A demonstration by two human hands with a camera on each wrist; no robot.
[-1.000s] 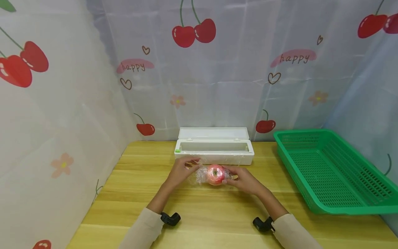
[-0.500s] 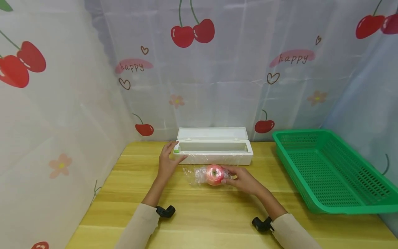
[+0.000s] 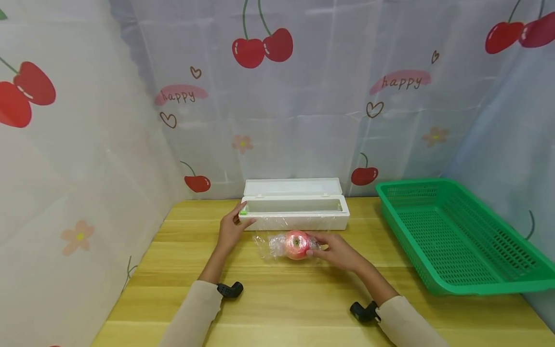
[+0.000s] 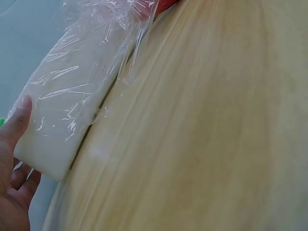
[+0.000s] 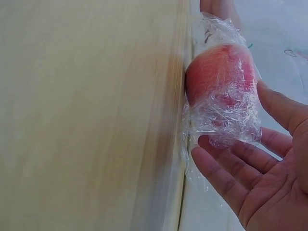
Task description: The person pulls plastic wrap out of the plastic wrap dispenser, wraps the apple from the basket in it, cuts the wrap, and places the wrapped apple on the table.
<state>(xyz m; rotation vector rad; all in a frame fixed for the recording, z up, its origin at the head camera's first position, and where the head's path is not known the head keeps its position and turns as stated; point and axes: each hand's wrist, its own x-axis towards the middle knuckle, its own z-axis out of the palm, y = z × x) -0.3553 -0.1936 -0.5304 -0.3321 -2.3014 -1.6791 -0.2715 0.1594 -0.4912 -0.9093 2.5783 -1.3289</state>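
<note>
Right wrist view: red fruit [image 5: 219, 72] at 2 o'clock, swathed in clear film [image 5: 233, 115], which bunches at the fruit's 12 and 6 o'clock ends. Right hand [image 5: 269, 178] enters from 4 o'clock, palm visible; thumb tip at the fruit's 3 o'clock side, fingers extended by the film's 6 o'clock end. Wooden table [image 5: 86, 115] fills 9 o'clock, grain blurred. Left hand or forearm [image 5: 219, 7] cropped at 1 o'clock; which part cannot be told. White surface [image 5: 199, 220] at 5 o'clock; pale backdrop [image 5: 276, 33] at 2 o'clock, beyond the fruit.
</note>
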